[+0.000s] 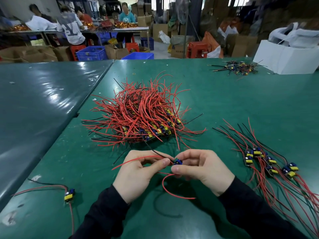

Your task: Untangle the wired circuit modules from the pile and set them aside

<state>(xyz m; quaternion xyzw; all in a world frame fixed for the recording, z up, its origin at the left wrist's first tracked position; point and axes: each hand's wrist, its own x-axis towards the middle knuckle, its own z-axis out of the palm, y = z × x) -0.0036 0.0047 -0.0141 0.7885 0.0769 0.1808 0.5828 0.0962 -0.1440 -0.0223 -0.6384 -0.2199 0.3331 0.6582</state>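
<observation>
Both hands are meeting just above the green desk point(224, 100), near its front edge: the right hand point(202, 168) is pinching a small circuit module point(177, 162) between thumb and curled fingers, while the left hand point(138, 171) is pinching that module's red and black wires beside it. The tangled pile point(139, 116) is lying just beyond the hands, a sorted row of modules point(271, 163) is lying to the right, and a single module point(69, 194) is lying to the left.

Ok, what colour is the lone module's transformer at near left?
Yellow, beside a blue part on the lone module; the head view shows it best.
</observation>
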